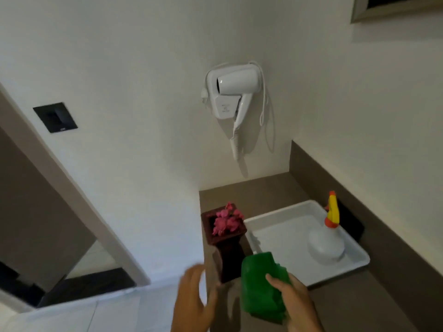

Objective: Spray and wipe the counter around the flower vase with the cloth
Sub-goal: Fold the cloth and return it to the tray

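A dark brown square vase [226,255] with pink flowers [226,221] stands at the left edge of the brown counter [263,195]. My right hand [293,300] grips a folded green cloth [260,286] just right of the vase base. My left hand [191,300] hovers beside the vase's lower left, fingers spread, blurred, holding nothing. A clear spray bottle [327,245] with a yellow and orange trigger head stands in a white tray [271,224] to the right of the vase.
A white hair dryer [230,97] hangs on the wall above the counter's back corner, its cord looping down. A brown backsplash [359,212] runs along the counter's right side. A dark wall switch plate [55,117] and a door frame [79,200] lie to the left.
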Demonstrator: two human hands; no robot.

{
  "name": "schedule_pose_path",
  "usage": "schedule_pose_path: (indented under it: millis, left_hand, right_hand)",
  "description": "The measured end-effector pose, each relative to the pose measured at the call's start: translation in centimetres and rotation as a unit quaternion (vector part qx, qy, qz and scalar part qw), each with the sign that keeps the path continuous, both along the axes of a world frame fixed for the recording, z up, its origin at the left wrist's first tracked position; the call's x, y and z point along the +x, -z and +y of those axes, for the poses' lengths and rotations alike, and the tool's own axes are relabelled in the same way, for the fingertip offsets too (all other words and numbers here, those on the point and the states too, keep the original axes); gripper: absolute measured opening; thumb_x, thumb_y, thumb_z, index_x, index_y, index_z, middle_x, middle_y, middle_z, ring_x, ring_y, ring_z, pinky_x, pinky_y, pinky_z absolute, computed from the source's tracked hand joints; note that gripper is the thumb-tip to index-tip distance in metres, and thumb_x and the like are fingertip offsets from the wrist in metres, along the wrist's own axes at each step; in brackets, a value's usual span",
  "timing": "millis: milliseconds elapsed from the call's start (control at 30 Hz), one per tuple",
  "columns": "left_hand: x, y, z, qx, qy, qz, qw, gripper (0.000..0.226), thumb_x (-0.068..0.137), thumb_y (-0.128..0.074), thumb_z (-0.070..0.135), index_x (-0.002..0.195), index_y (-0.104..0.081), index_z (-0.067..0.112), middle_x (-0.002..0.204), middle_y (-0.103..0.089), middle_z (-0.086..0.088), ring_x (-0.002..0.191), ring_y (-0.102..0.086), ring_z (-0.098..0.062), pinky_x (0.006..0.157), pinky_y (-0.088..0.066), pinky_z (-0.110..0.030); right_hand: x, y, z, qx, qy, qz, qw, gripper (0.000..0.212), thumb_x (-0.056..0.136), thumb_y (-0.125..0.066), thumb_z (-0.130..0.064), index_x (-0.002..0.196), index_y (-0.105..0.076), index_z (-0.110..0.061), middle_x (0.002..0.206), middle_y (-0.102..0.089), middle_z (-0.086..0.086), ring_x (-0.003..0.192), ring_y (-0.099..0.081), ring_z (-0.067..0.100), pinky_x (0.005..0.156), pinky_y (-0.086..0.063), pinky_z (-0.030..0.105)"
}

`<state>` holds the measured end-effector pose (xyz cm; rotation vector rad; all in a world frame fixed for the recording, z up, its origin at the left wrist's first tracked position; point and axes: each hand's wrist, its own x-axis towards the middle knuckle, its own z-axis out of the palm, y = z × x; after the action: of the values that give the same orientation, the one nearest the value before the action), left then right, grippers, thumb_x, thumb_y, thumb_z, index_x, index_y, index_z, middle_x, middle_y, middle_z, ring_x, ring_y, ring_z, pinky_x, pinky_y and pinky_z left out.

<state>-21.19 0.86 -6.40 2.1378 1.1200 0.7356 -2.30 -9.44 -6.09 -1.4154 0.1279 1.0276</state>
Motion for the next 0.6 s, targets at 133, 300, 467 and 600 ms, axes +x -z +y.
schedule_pose_path:
  millis: [133,300,467,600]
  left_hand:
    - [6.4,-0.8,-3.6,-0.268,0.006,-0.114,0.957,0.033,0.076,-0.079,0.04,0.105,-0.063,0.042,0.09,-0.078,0.009,0.08,-0.072,0.003,0.071,-0.055,-0.014]
    - [14.3,-1.8,-3.0,-0.348,0.096,-0.188,0.913,0.069,0.078,-0.081,0.023,0.134,-0.04,0.027,0.128,-0.061,-0.007,0.107,-0.068,-0.018,0.088,-0.06,-0.037]
    - [18.6,1.0,-3.3,-0.171,0.081,0.083,0.979,0.057,0.09,-0.064,0.034,0.141,-0.039,0.024,0.135,-0.058,-0.012,0.119,-0.056,-0.03,0.097,-0.046,-0.037]
    - [18.8,2.7,-3.6,0.115,0.115,0.388,0.907,0.048,0.09,-0.051,0.041,0.133,-0.048,0.02,0.138,-0.049,-0.022,0.134,-0.031,-0.036,0.109,-0.022,-0.053]
  right_hand:
    - [6.6,-2.2,0.0,0.052,-0.061,0.041,0.996,0.074,0.064,-0.081,0.0,0.13,-0.052,0.007,0.124,-0.06,0.032,0.115,-0.056,0.048,0.094,-0.046,0.053]
    - [9.9,-1.9,-0.2,0.044,-0.008,-0.062,0.997,0.029,0.077,-0.065,-0.004,0.106,-0.065,-0.005,0.099,-0.073,0.023,0.082,-0.068,0.036,0.064,-0.056,0.037]
    - [13.3,1.3,1.1,-0.162,-0.121,-0.349,0.915,0.039,0.085,-0.059,-0.012,0.122,-0.048,-0.009,0.119,-0.061,0.02,0.095,-0.056,0.03,0.077,-0.043,0.032]
    - [13.0,4.4,1.5,-0.258,-0.328,-0.429,0.801,0.047,0.086,-0.062,-0.019,0.129,-0.046,-0.007,0.128,-0.056,0.02,0.118,-0.054,0.035,0.097,-0.046,0.037]
